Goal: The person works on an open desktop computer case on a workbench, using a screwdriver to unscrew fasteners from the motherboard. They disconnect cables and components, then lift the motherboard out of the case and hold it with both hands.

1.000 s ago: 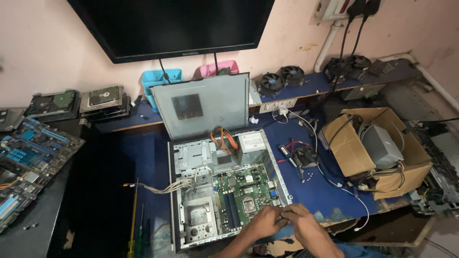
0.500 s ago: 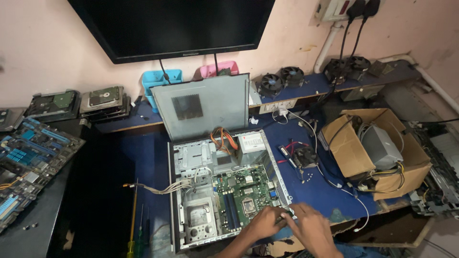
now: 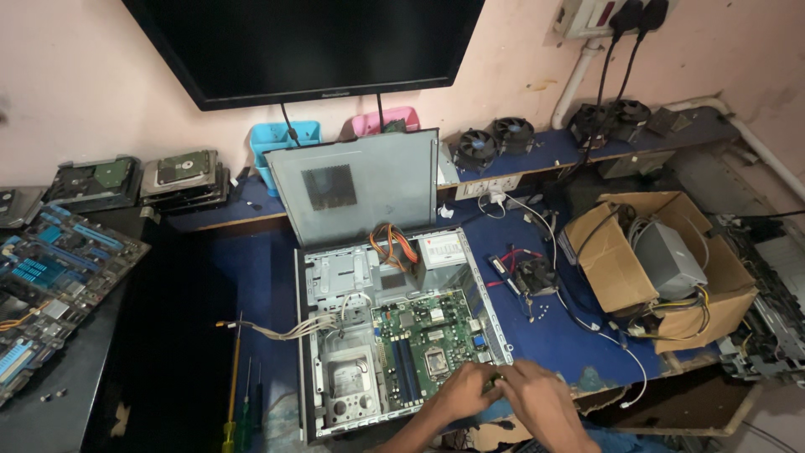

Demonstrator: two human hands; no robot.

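An open desktop computer case (image 3: pixel 310 335) lies flat on the blue table, its grey side panel (image 3: pixel 356 186) propped upright behind it. Inside, a green motherboard (image 3: pixel 423 340) fills the right half. My left hand (image 3: pixel 459 393) and my right hand (image 3: pixel 541 403) meet at the case's near right corner, fingers pinched together over a small part that I cannot make out. Both wrists come in from the bottom edge of the view.
A cardboard box (image 3: pixel 612 268) with a grey power supply (image 3: pixel 667 260) stands to the right. A loose cooler fan (image 3: pixel 534 274) lies by the case. Screwdrivers (image 3: pixel 235 394) lie left of it. A blue motherboard (image 3: pixel 50 285), hard drives (image 3: pixel 180 176) and a wall monitor (image 3: pixel 310 42) surround.
Both hands have stayed at the case's near right corner, shifting only slightly. The view has barely moved.
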